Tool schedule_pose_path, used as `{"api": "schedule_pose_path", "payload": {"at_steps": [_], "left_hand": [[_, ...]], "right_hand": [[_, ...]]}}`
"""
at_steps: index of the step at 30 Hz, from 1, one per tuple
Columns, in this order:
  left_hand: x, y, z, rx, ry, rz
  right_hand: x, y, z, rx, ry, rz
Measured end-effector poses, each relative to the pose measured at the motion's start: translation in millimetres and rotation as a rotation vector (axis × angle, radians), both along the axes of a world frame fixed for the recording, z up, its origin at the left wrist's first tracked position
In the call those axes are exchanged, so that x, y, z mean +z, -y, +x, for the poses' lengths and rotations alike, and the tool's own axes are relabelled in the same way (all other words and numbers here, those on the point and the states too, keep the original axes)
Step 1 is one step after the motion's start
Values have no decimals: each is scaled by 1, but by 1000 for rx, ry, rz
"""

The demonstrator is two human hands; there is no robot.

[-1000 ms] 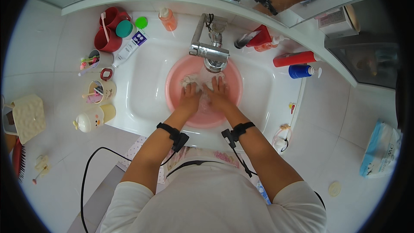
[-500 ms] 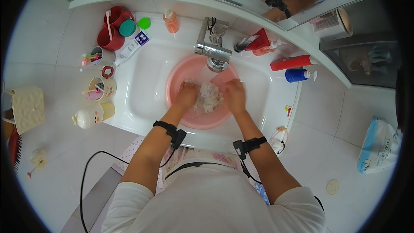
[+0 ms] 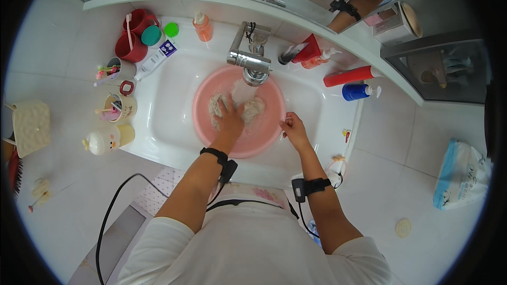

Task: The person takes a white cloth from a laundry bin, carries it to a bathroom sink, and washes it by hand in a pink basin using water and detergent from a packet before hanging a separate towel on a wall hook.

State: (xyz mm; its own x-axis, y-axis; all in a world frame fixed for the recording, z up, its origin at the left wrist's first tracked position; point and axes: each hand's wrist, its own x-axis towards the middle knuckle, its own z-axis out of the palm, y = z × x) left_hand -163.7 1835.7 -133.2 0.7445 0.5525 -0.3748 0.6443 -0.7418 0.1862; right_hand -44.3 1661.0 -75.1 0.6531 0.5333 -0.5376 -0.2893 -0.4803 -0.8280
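A round pink basin (image 3: 205,140) stands in the white sink under the chrome faucet (image 3: 253,63), and water runs from the spout into it. Pale wet cloth (image 3: 254,108) lies bunched in the basin on both sides of my left hand (image 3: 230,117). That hand presses down on the cloth with its fingers spread. At the basin's right rim, my right hand (image 3: 296,129) has its fingers curled and closed at the edge. The exact contact of its fingertips is hard to see.
Along the sink's left edge stand red mugs (image 3: 131,47), a toothpaste tube (image 3: 156,60), cups of brushes (image 3: 120,106) and a white lidded cup (image 3: 103,142). An orange bottle (image 3: 203,27) stands behind. Right of the faucet are a red tube (image 3: 347,76) and a blue pump bottle (image 3: 356,92).
My right hand has come out of the basin to its right rim. My left hand has flattened and spread over the cloth, which now lies more to the left.
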Motion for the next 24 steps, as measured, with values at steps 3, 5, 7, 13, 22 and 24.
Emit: {"api": "schedule_pose_path", "payload": {"at_steps": [3, 5, 7, 13, 22, 24], "left_hand": [[-4, -21, -9, -464, -64, -75], [1, -44, -8, -393, 69, -511], [23, -12, 3, -413, -4, -393], [36, -6, 7, -532, 77, -245], [23, -36, 23, -443, 168, -404], [20, -31, 23, -466, 161, -181]], "right_hand": [[-2, 16, -7, -24, -18, -47], [1, 20, -8, -21, -18, -50], [1, 26, -10, -24, -17, -58], [-4, 23, -11, -115, -29, -66], [17, -42, -37, 109, 1035, -227], [-16, -57, -43, 764, 351, -444]]}}
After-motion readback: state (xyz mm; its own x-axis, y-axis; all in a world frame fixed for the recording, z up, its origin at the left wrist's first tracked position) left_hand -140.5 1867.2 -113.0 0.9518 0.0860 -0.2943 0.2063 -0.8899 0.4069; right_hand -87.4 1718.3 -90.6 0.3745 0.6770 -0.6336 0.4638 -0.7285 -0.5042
